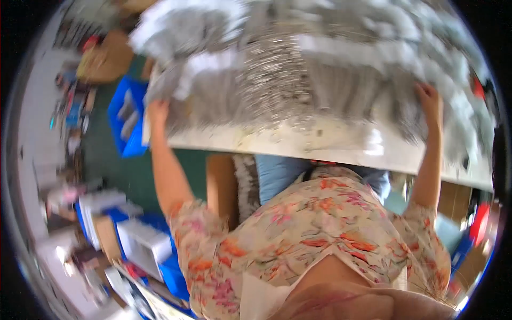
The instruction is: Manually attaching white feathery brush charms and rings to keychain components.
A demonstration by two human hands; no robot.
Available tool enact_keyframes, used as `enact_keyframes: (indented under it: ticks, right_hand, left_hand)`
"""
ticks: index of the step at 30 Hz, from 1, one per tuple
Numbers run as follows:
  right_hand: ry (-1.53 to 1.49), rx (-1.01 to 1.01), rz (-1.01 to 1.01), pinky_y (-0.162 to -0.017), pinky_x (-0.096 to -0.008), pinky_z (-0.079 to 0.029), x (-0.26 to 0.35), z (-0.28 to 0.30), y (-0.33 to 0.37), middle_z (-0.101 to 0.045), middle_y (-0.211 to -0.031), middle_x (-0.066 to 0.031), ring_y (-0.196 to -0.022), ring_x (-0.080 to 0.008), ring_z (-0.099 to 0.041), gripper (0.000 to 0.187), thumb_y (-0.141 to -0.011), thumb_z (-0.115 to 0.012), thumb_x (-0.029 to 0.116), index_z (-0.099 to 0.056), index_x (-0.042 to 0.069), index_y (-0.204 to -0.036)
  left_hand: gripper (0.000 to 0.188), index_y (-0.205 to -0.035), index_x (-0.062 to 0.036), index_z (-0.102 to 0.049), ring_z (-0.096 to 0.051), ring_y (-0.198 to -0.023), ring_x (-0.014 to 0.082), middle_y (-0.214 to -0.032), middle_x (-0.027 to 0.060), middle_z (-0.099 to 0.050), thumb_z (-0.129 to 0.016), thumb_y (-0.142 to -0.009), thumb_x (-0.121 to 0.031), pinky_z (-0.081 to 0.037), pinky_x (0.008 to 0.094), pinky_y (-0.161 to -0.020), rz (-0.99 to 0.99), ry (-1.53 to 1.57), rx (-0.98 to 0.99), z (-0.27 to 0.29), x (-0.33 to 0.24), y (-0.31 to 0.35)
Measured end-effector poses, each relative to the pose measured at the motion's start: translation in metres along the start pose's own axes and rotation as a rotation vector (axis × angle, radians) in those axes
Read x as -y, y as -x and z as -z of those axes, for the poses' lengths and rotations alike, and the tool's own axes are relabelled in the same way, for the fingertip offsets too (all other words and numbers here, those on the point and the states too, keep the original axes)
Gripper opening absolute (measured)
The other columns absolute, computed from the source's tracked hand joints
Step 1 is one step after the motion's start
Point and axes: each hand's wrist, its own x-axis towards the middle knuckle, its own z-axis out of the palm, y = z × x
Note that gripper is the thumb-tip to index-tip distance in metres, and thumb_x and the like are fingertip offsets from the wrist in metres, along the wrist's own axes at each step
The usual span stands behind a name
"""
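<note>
Rows of thin grey strands in bundles, with whitish bands across them, cover most of the pale table in front of me. Between the bundles lies a shiny silvery patch of small pieces; blur hides what they are. My left hand is at the table's left end, against the outermost grey bundle, its fingers too smeared to read. On the far right, my right hand has its fingers curled in at the side of another grey bundle; whatever lies between them is hidden.
A blue bin with pale pieces inside stands on the green floor, left of the table. More blue and white containers are at lower left. A cardboard box is below the table's front edge. Red items sit at the right.
</note>
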Motion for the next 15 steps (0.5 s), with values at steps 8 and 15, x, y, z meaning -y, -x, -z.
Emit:
enact_keyframes:
  ticks: [8, 15]
  right_hand:
    - [-0.152, -0.142, -0.137, -0.054, -0.0254, -0.041, 0.02, 0.01, 0.004, -0.058, -0.062, -0.0006, -0.058, -0.0074, -0.049, 0.025, -0.07, -0.069, 0.027, -0.068, 0.005, -0.081]
    - [-0.171, -0.789, 0.151, -0.053, -0.026, -0.041, 0.034, 0.108, 0.019, -0.049, -0.058, -0.0012, -0.056, -0.01, -0.048, 0.024, -0.08, -0.054, 0.025, -0.062, 0.002, -0.081]
  left_hand:
    - [0.034, -0.08, 0.0005, -0.066, -0.06, -0.07, 0.038, -0.077, 0.0207, -0.063, -0.06, -0.071, -0.032, -0.046, 0.0453, -0.064, -0.255, -0.205, 0.075, 0.014, 0.033, -0.009]
    - [0.023, -0.079, 0.005, -0.066, -0.058, -0.061, 0.0238, -0.068, 0.0133, -0.064, -0.058, -0.066, -0.013, -0.045, 0.0352, -0.061, -0.157, 0.047, 0.253, 0.024, 0.071, -0.022]
